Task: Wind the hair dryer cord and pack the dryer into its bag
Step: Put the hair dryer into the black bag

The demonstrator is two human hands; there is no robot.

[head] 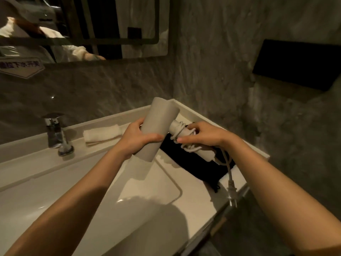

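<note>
The left hand point(137, 138) gripped the hair dryer point(158, 129) around its barrel, and the right hand point(204, 134) held the handle, just right of that grip, with the cord point(181, 134) wound around it. The plug point(231, 190) hung below the right hand. The bag point(199, 169) lay on the sink counter point(184, 198) beneath both grips. A folded towel point(102, 134) lay left of the left hand, and a faucet point(55, 133) stood further left.

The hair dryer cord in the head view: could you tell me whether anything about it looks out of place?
The cord is wound around the handle, but its tail and plug dangle loose past the sink counter's edge.
</note>
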